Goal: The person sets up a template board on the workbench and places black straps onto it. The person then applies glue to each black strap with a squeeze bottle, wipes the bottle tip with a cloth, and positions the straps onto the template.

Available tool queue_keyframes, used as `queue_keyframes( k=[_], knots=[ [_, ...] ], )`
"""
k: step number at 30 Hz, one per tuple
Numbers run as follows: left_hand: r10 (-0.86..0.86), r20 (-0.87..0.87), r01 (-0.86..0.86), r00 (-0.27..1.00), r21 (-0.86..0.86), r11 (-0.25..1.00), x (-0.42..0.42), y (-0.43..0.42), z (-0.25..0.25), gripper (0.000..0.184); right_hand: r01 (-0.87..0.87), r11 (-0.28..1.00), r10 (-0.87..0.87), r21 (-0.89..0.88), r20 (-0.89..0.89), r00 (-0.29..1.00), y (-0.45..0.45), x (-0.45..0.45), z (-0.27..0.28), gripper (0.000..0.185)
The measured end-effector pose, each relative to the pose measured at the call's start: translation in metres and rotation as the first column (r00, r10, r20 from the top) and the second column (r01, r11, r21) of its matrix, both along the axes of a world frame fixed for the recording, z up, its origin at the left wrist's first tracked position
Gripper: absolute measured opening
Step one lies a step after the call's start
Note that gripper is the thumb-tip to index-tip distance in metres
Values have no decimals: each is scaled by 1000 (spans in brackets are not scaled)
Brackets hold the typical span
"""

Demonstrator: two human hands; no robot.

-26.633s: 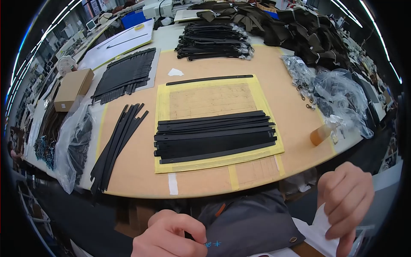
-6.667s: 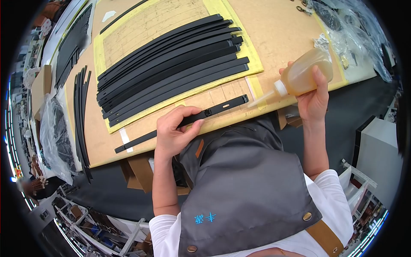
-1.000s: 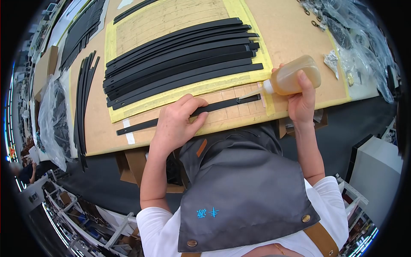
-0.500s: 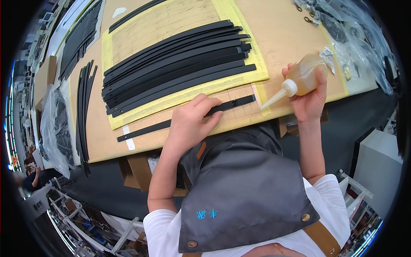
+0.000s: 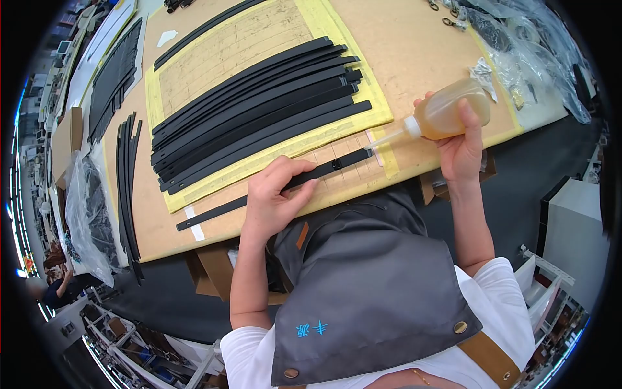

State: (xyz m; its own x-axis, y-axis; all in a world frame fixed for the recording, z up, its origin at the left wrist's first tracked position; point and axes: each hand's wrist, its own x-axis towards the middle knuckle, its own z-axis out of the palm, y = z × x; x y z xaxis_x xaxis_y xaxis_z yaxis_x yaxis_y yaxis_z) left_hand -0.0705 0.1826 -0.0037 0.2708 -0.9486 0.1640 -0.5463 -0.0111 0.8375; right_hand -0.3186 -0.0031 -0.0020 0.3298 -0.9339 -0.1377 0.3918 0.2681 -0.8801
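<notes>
Near the table's front edge lies a single long black strip (image 5: 220,211), with a small dark fitting (image 5: 337,164) near its right end. My left hand (image 5: 277,194) is closed on the strip's middle, thumb and fingers pinching it. A squeeze bottle of amber liquid (image 5: 453,110) is gripped in my right hand (image 5: 461,152), tilted with its nozzle pointing left. The nozzle tip is at the strip's right end; whether liquid comes out cannot be made out. Behind the strip, a row of several black strips (image 5: 253,110) rests on a yellow-edged board (image 5: 382,115).
Loose black strips (image 5: 126,188) overhang the table's front left. A cardboard box (image 5: 68,139) and a plastic bag (image 5: 87,214) stand farther left. Clear plastic (image 5: 544,58) and metal rings (image 5: 450,16) lie at the right. Another person (image 5: 58,288) is at the far lower left.
The bottle has moved from right of the strip back to its right end, its nozzle tip now touching or nearly touching there. My left hand still pinches the strip. The view has shifted slightly.
</notes>
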Motion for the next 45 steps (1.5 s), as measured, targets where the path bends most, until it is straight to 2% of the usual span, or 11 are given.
queue_keyframes(
  k=[17,22,23,28,29,31,33,35,38,41,45],
  knots=[
    [5,-18,-5,1000,-15,1000,1,3,-1,22,50,996,-49,75,-14,999,0,-5,-4,56],
    [-14,-43,13,999,-27,1000,1,3,3,20,13,985,-38,171,148,988,2,-5,-1,53],
    [-52,-10,52,999,54,997,5,5,6,22,9,980,-45,199,175,984,1,-5,-2,54],
    [-87,-124,77,988,-83,994,17,-2,23,28,-1,975,-67,224,294,953,-9,-7,-9,57],
    [-102,-59,101,993,-25,995,28,1,34,27,-7,972,-71,234,324,944,-10,-8,-11,57],
    [-97,-315,16,944,-248,969,42,-3,54,20,-21,968,-78,251,376,923,-14,-12,-18,58],
    [-151,-333,-49,931,-523,851,59,1,86,17,-48,971,-60,233,433,899,-13,-14,-17,55],
    [-67,-416,-261,907,-679,686,64,6,111,16,-56,973,-57,226,466,883,-11,-14,-16,55],
    [82,-496,-447,864,-685,574,70,22,109,22,-53,970,-69,236,478,876,-12,-15,-18,55],
    [276,-580,-619,767,-553,558,56,29,73,27,-53,966,-81,255,487,870,-14,-15,-21,55],
    [402,-619,-702,674,-369,608,46,51,24,37,-57,959,-90,276,491,866,-17,-15,-18,53]
  ],
)
